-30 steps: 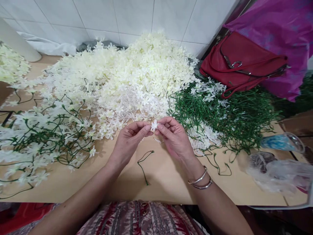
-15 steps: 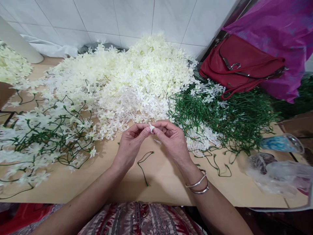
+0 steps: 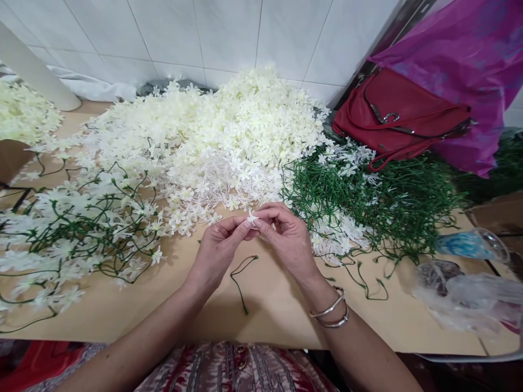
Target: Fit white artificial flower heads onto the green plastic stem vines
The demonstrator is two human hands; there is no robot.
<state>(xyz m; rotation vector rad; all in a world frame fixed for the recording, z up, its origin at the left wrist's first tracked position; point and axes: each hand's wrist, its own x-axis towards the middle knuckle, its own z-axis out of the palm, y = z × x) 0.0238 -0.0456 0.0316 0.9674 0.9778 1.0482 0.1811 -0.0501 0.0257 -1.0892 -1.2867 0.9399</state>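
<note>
A small white artificial flower (image 3: 252, 218) is pinched between the fingertips of both hands above the table. My left hand (image 3: 220, 243) grips it from the left, thumb and forefinger closed. From the right, my right hand (image 3: 286, 235) meets it with thumb and curled fingers; two bangles circle that wrist. Below the hands a single green stem (image 3: 241, 283) lies on the tabletop. Behind them rises a large heap of cream-white flower heads (image 3: 245, 125). Green stems (image 3: 347, 190) are piled to the right, partly over white blossoms.
White flowers on green stems (image 3: 81, 228) spread across the left of the table (image 3: 163, 310). At the right are a red handbag (image 3: 404, 109), a purple bag (image 3: 461, 71), a blue-patterned cup (image 3: 466, 243) and a clear plastic bag (image 3: 469, 294). A tiled wall (image 3: 229, 32) stands behind.
The flower has turned slightly between my fingertips and both hands have shifted a little. The whole view has tilted slightly; the piles and the loose stem look the same.
</note>
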